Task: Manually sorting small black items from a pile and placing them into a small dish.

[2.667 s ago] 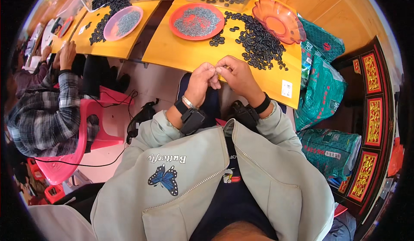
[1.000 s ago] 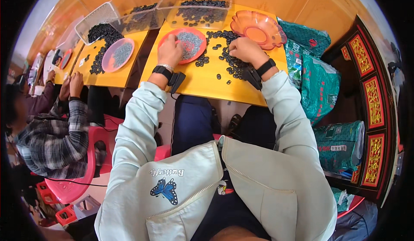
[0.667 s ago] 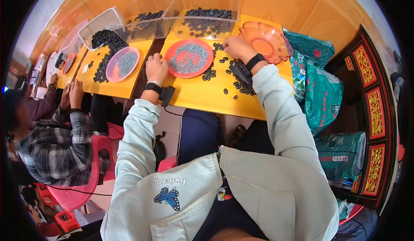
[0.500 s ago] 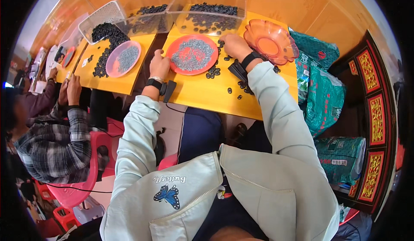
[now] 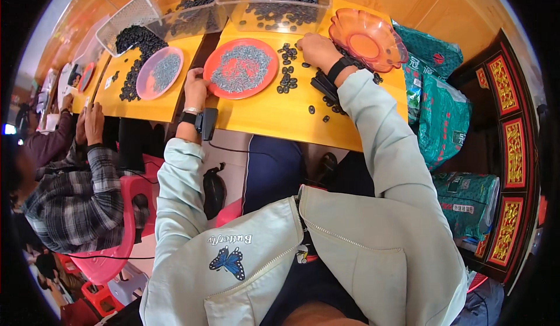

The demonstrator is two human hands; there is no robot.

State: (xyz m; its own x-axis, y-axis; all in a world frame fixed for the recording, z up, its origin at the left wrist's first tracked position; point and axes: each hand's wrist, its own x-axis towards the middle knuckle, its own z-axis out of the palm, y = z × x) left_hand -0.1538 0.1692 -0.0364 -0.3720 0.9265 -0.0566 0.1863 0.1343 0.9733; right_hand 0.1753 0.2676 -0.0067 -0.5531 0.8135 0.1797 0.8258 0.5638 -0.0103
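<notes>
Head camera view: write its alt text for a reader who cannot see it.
A person's right hand is by black oval pieces on a yellow table, while the left hand is beside the left rim of a red plate holding small silvery pieces. An orange scalloped bowl stands to the right; a clear bin with more black pieces stands behind.

A pale grey-green jacket [image 5: 361, 221] with pale zips [image 5: 351, 242] and a blue butterfly print [image 5: 227, 262] was worn with navy trousers [image 5: 273, 165] and black wristbands [image 5: 340, 69].
</notes>
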